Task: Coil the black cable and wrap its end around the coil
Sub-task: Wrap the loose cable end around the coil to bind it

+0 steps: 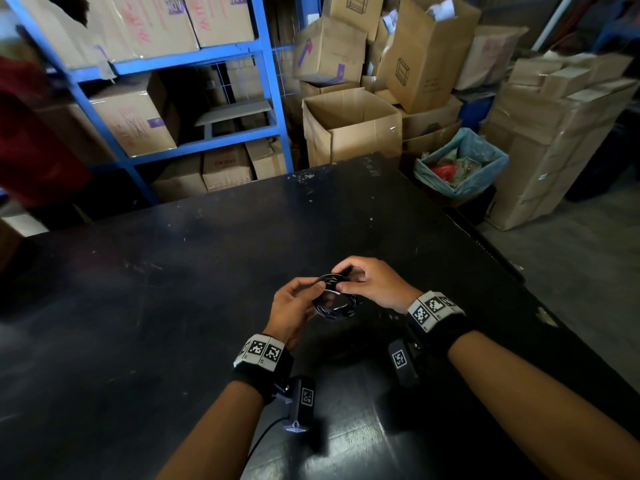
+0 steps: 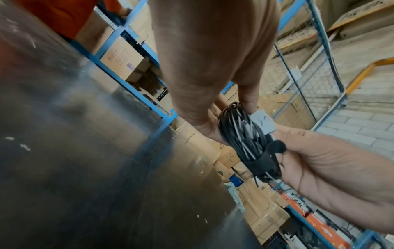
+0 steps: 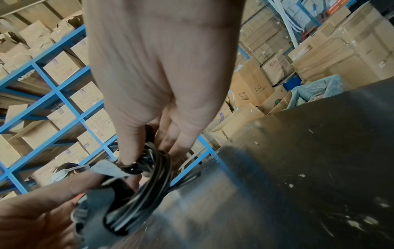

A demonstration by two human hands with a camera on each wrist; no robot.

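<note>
The black cable (image 1: 334, 303) is wound into a small round coil and held just above the dark table (image 1: 173, 306). My left hand (image 1: 313, 291) grips the coil's left side, thumb on top. My right hand (image 1: 346, 280) pinches its far upper edge. In the left wrist view the coil (image 2: 241, 138) has a black strap (image 2: 261, 164) round its strands and a small grey tag (image 2: 262, 121) by my left fingertips. In the right wrist view my right thumb and fingers (image 3: 130, 156) pinch the coil (image 3: 147, 190) beside the grey tag (image 3: 106, 168). The cable's ends are hidden.
Blue shelving (image 1: 194, 60) full of cardboard boxes stands behind the table. Open cartons (image 1: 349, 126) and a bin lined with a blue bag (image 1: 460, 164) sit at the back right. A person in red (image 1: 31, 133) is at the far left.
</note>
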